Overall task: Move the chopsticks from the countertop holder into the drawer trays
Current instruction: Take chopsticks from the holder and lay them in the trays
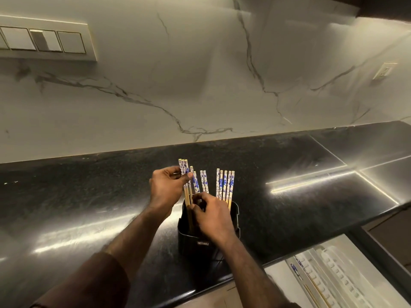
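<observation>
Left hand (pixel 165 185): fingers pinch three raised chopsticks (pixel 183 168) near their blue tops.
Holder (pixel 208 238): black box on the dark counter (pixel 77 196), more blue-topped sticks standing in it.
Right hand (pixel 213 216): over the holder, fingers curled round a stick's wooden part.
Drawer tray (pixel 338 278): white, open at the bottom right, two chopsticks lying inside.
</observation>
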Demonstrator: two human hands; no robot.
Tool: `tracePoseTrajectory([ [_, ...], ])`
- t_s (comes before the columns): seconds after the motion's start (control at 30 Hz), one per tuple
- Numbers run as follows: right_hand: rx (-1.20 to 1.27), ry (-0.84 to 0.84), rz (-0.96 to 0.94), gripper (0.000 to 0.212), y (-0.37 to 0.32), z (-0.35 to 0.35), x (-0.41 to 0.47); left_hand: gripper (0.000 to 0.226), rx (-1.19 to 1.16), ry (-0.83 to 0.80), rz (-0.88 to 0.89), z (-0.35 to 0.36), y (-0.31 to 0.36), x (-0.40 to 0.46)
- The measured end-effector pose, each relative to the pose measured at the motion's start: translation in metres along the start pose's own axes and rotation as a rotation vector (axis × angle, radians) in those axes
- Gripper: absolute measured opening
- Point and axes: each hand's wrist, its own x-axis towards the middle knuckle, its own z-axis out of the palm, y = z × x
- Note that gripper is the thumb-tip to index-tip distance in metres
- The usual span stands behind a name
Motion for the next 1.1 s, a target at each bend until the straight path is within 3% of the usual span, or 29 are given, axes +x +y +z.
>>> tracePoseTrajectory([
  [0.17,0.097,-0.003,-0.012,0.036,-0.011,-0.013,0.001,0.026,0.005,-0.048,0.086,-0.001,0.036,-0.009],
  [0.3,0.274,0.012,-0.029,0.027,-0.019,-0.039,-0.005,0.027,-0.066,-0.145,0.122,0.002,0.078,-0.023],
  [0.47,0.467,-0.093,-0.059,0.013,-0.006,-0.083,-0.022,0.022,-0.168,-0.306,0.128,0.018,0.122,-0.045],
  [0.57,0.547,-0.138,-0.079,0.016,0.006,-0.113,-0.04,0.035,-0.203,-0.362,0.147,0.037,0.135,-0.061],
  [0.87,0.614,-0.045,0.012,0.016,0.08,-0.183,-0.112,0.05,-0.162,-0.467,0.173,0.127,0.12,-0.128],
  [1.1,0.572,0.063,0.119,0.014,0.172,-0.241,-0.182,0.028,-0.067,-0.515,0.153,0.227,0.073,-0.204],
])
